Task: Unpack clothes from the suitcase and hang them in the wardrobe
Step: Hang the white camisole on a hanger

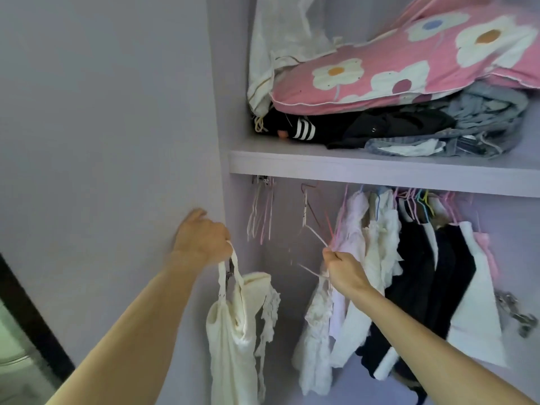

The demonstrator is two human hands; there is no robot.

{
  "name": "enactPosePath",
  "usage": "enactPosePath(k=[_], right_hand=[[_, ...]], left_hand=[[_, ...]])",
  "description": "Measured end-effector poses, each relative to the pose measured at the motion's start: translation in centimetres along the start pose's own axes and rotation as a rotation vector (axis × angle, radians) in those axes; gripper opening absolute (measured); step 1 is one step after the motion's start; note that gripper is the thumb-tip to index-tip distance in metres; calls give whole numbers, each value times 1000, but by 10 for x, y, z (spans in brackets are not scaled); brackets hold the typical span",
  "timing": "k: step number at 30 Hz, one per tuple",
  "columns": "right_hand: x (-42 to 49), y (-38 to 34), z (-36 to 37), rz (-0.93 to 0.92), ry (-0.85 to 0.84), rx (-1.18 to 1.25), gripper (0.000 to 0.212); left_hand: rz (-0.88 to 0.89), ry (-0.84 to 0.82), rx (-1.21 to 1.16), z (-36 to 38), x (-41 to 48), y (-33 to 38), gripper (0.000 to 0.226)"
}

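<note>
Left hand (201, 239) raised beside the wardrobe's (233, 68) lilac side panel, fingers curled round the thin straps of a cream top (230, 331). The top hung straight down from that grip, clear of any hanger, with a strip of lace trim trailing on its right side. Right hand (344, 270) further in, closed in a fist round a thin white hanger (317, 236), which was tilted, with its hook end up toward the underside of the shelf (380, 171). A lacy white garment (315, 331) hung just below that hand; whether it sat on the held hanger could not be told. Between the two hands, a few empty hangers (260, 211), pink and white, hung close under the shelf at the left end. To the right of the right hand, a packed row of hung clothes (423, 273): pale pink and white pieces first, then black ones, then a white one, on pink and coloured hangers. Some blurred metal clips (517, 314) showed at the far right. On the shelf above, a pink flowered pillow (409, 68) lay on a heap of folded things: a black garment with white stripes (304, 131), other dark cloth, and denim (482, 130). A white cloth bag (280, 48) stood behind the pillow at the left.
</note>
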State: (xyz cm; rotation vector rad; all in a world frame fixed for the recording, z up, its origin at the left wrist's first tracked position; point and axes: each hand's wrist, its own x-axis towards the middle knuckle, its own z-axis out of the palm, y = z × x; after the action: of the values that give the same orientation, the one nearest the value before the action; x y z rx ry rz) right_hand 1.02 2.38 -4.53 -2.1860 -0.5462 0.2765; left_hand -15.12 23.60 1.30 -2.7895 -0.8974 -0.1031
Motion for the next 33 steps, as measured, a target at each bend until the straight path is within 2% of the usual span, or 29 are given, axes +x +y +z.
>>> enactPosePath(k=[3, 4, 6, 8, 13, 14, 16, 18, 19, 22, 24, 28, 31, 33], right_hand=[[-59, 19, -43, 35, -79, 96, 54], [-67, 21, -45, 10, -117, 96, 54], [-100, 37, -67, -7, -126, 100, 52], [-122, 51, -86, -35, -91, 122, 53], [-164, 61, -133, -62, 70, 319, 49], [-172, 63, -139, -57, 99, 387, 49], [-184, 66, -145, -50, 137, 499, 49], [-198, 75, -153, -56, 131, 608, 49], [-203, 79, -151, -63, 117, 636, 50], [-215, 98, -160, -69, 88, 669, 52], [-217, 109, -170, -49, 72, 686, 52], [-207, 125, -201, -6, 57, 562, 42], [-194, 122, -227, 69, 56, 759, 28], [-181, 118, -248, 154, 49, 988, 30]], left_hand=[[-161, -136, -750, -5, -19, 25, 23], [-230, -80, -947, 3, -24, 27, 25], [-255, -57, -1173, 6, -36, 46, 28], [-212, -129, -1314, 2, -49, 70, 30], [-124, -285, -1404, -10, -66, 133, 19], [-128, -333, -1416, -12, -71, 147, 25], [-108, -414, -1364, -17, -76, 170, 53], [-48, -442, -1317, -26, -82, 196, 71], [-31, -433, -1344, -27, -85, 204, 69], [-19, -341, -1478, -38, -92, 233, 41], [-5, -304, -1508, -48, -93, 247, 31], [153, -322, -1341, -69, -93, 268, 29], [320, -419, -1200, -80, -107, 286, 32], [379, -469, -1151, -87, -116, 298, 32]])
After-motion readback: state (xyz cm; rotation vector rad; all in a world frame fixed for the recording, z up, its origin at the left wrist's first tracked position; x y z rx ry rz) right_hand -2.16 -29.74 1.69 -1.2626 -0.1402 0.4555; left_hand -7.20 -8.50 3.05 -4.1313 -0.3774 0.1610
